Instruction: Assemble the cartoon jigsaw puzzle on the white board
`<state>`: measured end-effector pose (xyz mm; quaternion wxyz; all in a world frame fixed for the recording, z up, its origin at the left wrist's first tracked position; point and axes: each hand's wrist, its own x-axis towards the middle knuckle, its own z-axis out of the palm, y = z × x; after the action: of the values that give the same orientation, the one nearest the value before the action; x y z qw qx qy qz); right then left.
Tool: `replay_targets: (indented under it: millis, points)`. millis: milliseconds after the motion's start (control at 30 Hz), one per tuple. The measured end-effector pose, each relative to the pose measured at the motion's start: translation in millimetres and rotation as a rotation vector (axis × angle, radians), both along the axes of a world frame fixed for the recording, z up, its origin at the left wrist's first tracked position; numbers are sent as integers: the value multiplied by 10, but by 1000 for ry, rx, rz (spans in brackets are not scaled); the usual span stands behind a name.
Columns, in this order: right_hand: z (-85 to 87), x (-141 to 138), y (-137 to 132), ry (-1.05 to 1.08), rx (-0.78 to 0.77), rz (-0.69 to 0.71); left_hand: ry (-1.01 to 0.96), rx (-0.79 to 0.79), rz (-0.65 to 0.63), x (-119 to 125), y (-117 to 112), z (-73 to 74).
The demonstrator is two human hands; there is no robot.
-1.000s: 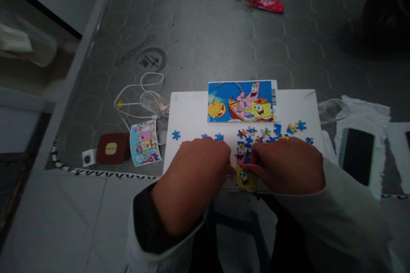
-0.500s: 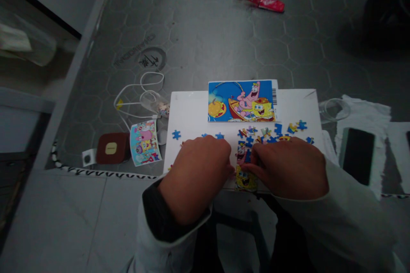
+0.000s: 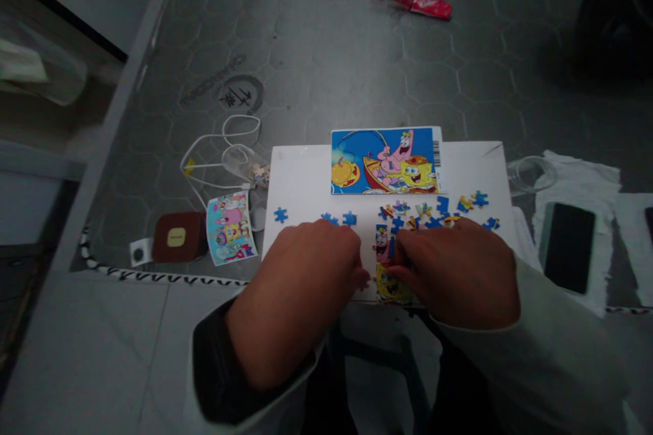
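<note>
My right hand [image 3: 459, 272] is closed in a pinch at the edge of a joined strip of jigsaw puzzle [image 3: 392, 285], showing a yellow face below and a pink one above. A blue puzzle piece [image 3: 392, 247] shows at its fingertips. To the left of the strip, my left hand [image 3: 306, 285] rests low over the white board [image 3: 300, 170], fingers curled and thumb side near the strip. What its fingertips hold, if anything, is hidden. Loose puzzle pieces [image 3: 432, 221] lie beyond my right hand, and a few blue ones [image 3: 349, 217] beyond my left.
A picture card [image 3: 385, 162] lies at the board's far edge. Left of the board are a smaller picture sheet [image 3: 230, 228], a dark red box [image 3: 178, 236] and a white cable [image 3: 204, 143]. A phone [image 3: 568, 248] on white cloth lies right. A red wrapper [image 3: 428, 4] is on the floor.
My left hand and wrist have shifted a little left and toward me, uncovering more of the blue pieces behind. My right hand has moved slightly left over the strip.
</note>
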<state>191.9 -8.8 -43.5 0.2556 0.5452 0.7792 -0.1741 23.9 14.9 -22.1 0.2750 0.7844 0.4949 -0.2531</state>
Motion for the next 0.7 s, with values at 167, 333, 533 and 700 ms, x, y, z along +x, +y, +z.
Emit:
replay_targets:
  millis: [167,333,533,700]
  points:
    - [19,-42,-1,-15,-73,3,-10,26,17,-44,-7,-39]
    - [-6,-49,-1,-22,-93,0,-58,27,42,-47,-12,-96]
    - [-33,10,-29,-3,-32,8,-153,56,71,-47,-19,-91]
    - [-89,79,-63,43,39,22,-186,101,65,-5,-12,-93]
